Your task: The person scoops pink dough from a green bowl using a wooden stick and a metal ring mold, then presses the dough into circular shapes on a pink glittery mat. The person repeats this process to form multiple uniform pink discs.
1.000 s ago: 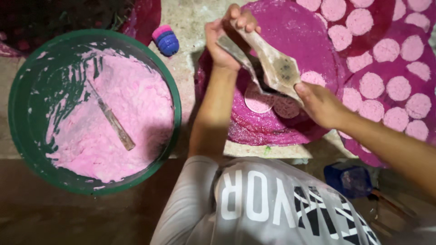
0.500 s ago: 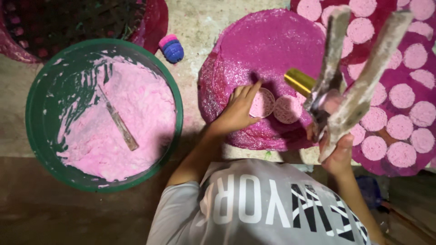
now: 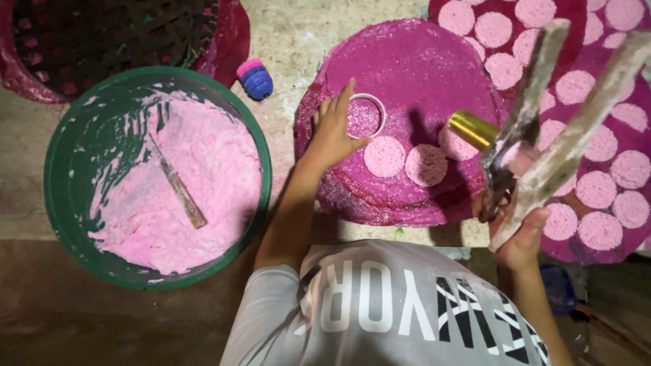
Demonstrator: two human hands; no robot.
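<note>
Resting on the round pink mat (image 3: 407, 61), the left hand (image 3: 333, 135) lies open, its fingers touching the white ring (image 3: 366, 115) just beside it. The right hand (image 3: 519, 234) grips a long two-armed press tool (image 3: 556, 115), standing upright, well apart from the ring.

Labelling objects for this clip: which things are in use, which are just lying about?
In use: left hand at white ring on magenta mat; right hand holding paste-caked tool; pink discs.
Lying about: green basin, stick in it, blue-pink object.
</note>
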